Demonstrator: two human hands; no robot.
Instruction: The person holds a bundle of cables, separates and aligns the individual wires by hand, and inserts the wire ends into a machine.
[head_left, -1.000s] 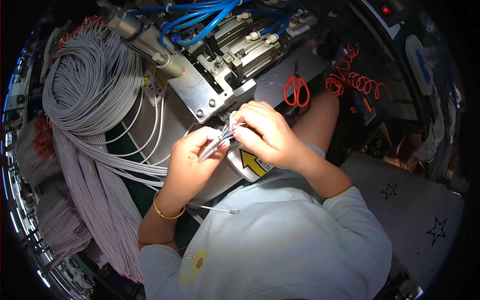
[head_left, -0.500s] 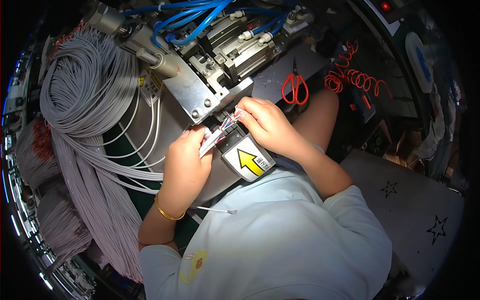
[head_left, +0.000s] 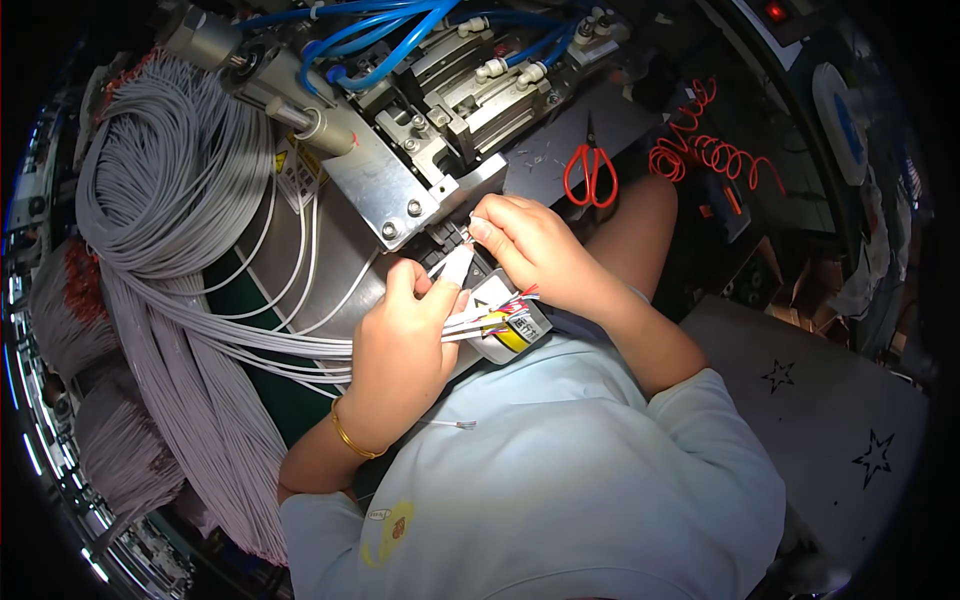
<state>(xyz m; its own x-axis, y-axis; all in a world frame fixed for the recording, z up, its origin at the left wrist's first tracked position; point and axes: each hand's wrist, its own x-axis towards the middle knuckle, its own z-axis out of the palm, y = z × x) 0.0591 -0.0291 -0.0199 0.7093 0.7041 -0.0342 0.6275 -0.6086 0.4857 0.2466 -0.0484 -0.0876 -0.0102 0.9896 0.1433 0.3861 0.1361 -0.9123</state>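
The left hand [head_left: 400, 345] is closed around a thin grey cable with little coloured wire ends [head_left: 495, 312], near the person's chest. The right hand [head_left: 535, 250] pinches one wire tip at the silver metal machine [head_left: 400, 180]. Red-handled scissors [head_left: 590, 175] lie far right.

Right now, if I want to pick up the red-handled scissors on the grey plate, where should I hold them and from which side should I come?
Take the red-handled scissors by the two red loops, which point toward the person, so come from the near side. The blades point away, toward the machine, and look closed. They lie flat on the grey plate, clear of the right hand, so a grip from above probably works.
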